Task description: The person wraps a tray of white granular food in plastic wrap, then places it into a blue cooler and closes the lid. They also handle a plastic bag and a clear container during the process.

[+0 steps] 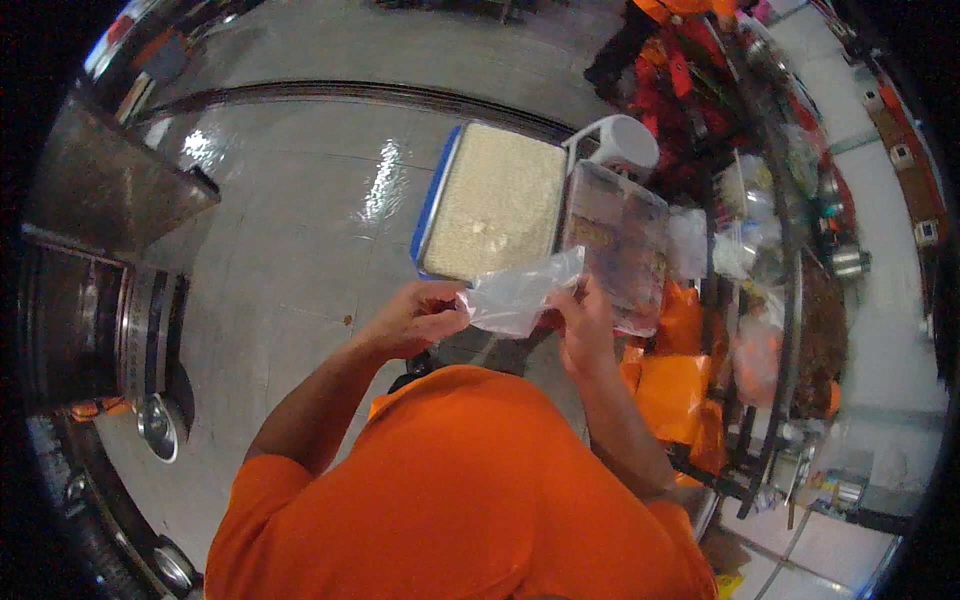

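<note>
A clear plastic bag [517,296] is stretched between my two hands, in front of my orange shirt. My left hand [424,319] pinches its left edge, and my right hand [581,315] grips its right side. Just beyond the bag lies a rectangular tray of pale grains [499,195], which look like rice, with a blue rim or container along its left side. A translucent plastic box [619,244] stands at the right of the tray, its contents blurred.
A white plastic stool [626,142] is behind the box. Orange bags [671,390] and a dark-framed rack with bagged goods line the right. Steel equipment [112,180] and a metal bowl [161,427] are at left. Another person's dark-clothed leg [615,56] shows at the top.
</note>
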`<state>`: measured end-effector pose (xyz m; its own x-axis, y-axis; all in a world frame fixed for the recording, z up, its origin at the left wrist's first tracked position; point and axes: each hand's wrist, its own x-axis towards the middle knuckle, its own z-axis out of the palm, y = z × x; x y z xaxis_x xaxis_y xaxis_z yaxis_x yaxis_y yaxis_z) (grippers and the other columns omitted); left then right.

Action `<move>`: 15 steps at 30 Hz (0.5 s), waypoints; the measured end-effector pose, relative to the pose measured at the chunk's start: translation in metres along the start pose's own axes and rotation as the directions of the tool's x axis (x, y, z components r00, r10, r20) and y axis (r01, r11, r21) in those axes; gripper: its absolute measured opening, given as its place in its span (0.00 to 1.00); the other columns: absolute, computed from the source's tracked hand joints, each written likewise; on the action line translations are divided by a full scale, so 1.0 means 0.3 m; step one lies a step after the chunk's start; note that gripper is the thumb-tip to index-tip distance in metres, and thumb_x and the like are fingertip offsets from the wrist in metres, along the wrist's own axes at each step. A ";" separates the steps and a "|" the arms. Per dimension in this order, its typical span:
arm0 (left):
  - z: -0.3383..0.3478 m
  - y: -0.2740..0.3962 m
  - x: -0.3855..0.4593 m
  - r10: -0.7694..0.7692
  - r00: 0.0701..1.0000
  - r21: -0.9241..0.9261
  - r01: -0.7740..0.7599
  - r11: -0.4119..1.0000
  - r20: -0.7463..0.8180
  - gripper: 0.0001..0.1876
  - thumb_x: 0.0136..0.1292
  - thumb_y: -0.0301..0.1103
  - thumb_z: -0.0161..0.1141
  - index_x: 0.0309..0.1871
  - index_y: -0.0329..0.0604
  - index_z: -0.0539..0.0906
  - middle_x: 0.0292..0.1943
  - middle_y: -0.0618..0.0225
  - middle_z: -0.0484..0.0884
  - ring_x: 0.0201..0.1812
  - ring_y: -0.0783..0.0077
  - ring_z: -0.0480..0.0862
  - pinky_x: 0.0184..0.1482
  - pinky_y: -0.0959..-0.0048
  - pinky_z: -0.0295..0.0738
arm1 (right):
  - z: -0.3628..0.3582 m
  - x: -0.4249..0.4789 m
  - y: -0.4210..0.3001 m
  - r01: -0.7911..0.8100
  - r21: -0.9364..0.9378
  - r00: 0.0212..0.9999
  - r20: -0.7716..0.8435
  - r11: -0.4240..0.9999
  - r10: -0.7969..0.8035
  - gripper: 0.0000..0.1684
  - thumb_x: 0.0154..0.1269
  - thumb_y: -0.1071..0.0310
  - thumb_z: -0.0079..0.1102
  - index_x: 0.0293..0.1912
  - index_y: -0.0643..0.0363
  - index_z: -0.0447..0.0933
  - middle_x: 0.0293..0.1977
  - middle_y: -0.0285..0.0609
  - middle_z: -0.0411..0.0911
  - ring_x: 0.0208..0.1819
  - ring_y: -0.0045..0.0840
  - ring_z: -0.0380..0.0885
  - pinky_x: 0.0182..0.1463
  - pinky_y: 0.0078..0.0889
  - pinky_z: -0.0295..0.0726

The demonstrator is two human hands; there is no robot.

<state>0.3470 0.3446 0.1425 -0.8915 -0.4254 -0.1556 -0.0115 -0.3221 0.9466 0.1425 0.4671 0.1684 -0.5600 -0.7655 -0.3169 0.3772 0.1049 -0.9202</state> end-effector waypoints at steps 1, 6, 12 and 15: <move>-0.030 -0.001 -0.030 0.001 1.000 0.012 -0.001 1.000 0.013 0.06 0.60 0.33 0.59 0.34 0.41 0.78 0.29 0.77 0.77 0.33 0.84 0.72 0.35 0.78 0.68 | 0.048 0.010 0.005 0.013 0.009 1.000 -0.001 1.000 -0.013 0.07 0.63 0.70 0.55 0.41 0.62 0.71 0.29 0.34 0.75 0.31 0.19 0.77 0.34 0.23 0.78; -0.125 0.028 -0.177 -0.102 0.995 0.255 0.101 0.962 -0.007 0.08 0.63 0.33 0.58 0.32 0.38 0.78 0.25 0.76 0.74 0.30 0.84 0.71 0.32 0.80 0.66 | 0.213 0.064 0.065 -0.036 -0.130 0.977 0.202 0.991 0.062 0.07 0.62 0.70 0.56 0.40 0.61 0.73 0.30 0.35 0.75 0.35 0.21 0.76 0.39 0.24 0.77; -0.211 0.154 -0.267 0.312 0.840 0.342 -0.163 0.925 -0.444 0.11 0.62 0.38 0.62 0.33 0.38 0.78 0.26 0.73 0.76 0.30 0.82 0.73 0.32 0.79 0.69 | 0.407 0.004 0.057 0.125 -0.374 0.890 0.452 0.919 0.062 0.04 0.62 0.71 0.57 0.35 0.62 0.75 0.29 0.33 0.76 0.32 0.15 0.73 0.36 0.17 0.72; -0.210 0.160 -0.264 0.260 0.900 0.375 -0.120 0.919 -0.349 0.11 0.61 0.38 0.63 0.34 0.38 0.78 0.27 0.72 0.78 0.30 0.81 0.75 0.34 0.78 0.71 | 0.457 -0.012 0.061 0.235 -0.396 0.865 0.503 0.888 -0.004 0.06 0.62 0.69 0.59 0.33 0.61 0.75 0.26 0.32 0.75 0.29 0.13 0.72 0.34 0.18 0.72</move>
<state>0.4455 0.3096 0.1824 -0.6475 -0.7620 0.0071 -0.0734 0.0716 0.9947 0.2527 0.3847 0.1843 -0.1149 -0.9813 -0.1546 -0.0887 0.1652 -0.9823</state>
